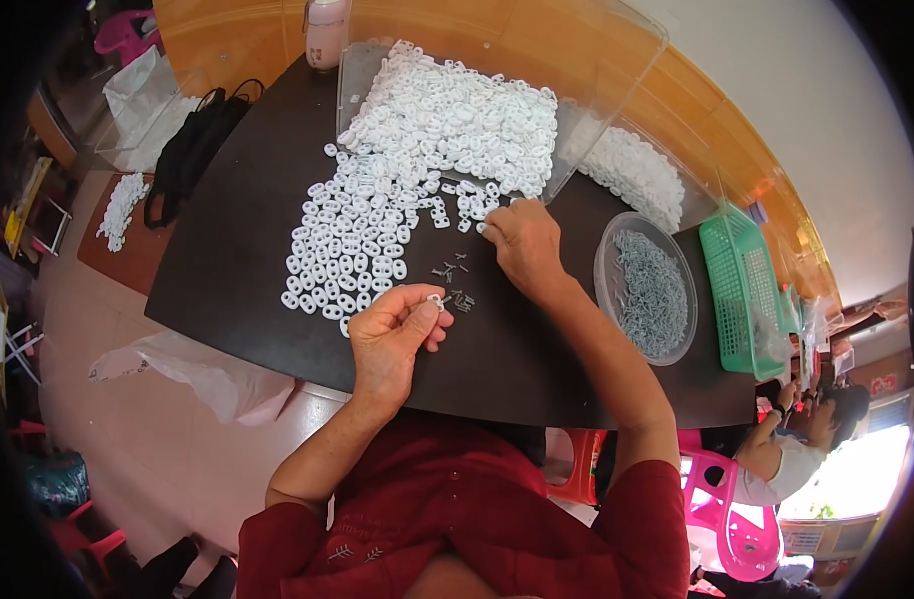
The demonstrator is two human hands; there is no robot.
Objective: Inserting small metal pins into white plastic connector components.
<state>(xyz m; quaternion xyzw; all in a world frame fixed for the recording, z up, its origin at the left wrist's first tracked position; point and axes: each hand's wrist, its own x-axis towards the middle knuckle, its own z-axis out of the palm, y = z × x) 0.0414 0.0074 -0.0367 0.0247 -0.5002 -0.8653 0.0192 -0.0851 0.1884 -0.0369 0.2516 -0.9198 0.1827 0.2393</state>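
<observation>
A person in a red top sits at a dark table [228, 270]. The left hand [392, 334] has its grip pinched together on a small white plastic piece [434, 299] near the table's middle. The right hand [522, 245], fingers curled down, touches the spread of white pieces [352, 250]. Small dark screws [455, 285] lie between the hands, and a clear bowl of screws [645, 290] stands to the right

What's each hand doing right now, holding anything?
Left hand: closed, pinching a small white plastic piece.
Right hand: fingers curled down among the loose white pieces; grip cannot be told.
</observation>
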